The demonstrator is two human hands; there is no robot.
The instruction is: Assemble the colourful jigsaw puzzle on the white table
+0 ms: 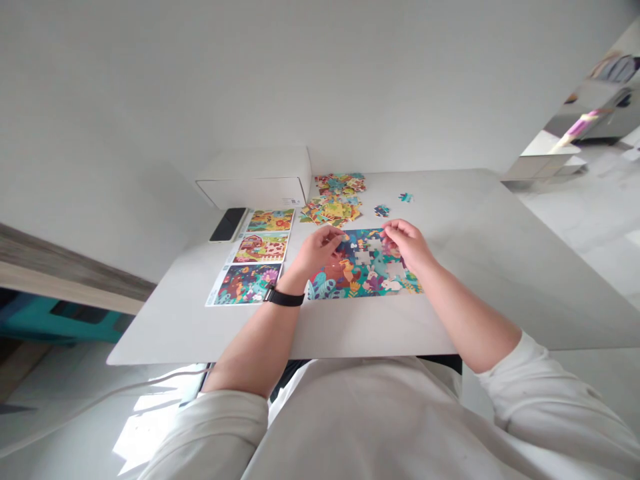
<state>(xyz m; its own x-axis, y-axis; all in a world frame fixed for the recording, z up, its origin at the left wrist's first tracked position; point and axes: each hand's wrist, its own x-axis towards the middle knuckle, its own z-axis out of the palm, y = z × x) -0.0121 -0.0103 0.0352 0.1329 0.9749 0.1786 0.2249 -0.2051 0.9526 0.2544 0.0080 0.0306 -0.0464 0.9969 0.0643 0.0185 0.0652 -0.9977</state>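
Note:
A partly assembled jigsaw puzzle (345,270) lies flat on the table, with bright animals on a dark background. Several gaps in it show the pale tabletop. At its upper left edge is my left hand (320,250), thumb and fingers pinched together; whatever is between them is too small to make out. My right hand (409,245) is over the puzzle's upper right corner, fingertips closed together at the edge, and I cannot see what they grip. Just beyond the puzzle lie a loose dark puzzle piece (381,211) and a teal puzzle piece (406,197).
Behind the puzzle are a pile of mostly yellow pieces (333,212) and another mixed pile (340,183). Left of it lies a sheet with three reference pictures (260,248), beside a phone (229,225). A white box (255,190) stands against the wall on the white table (490,267).

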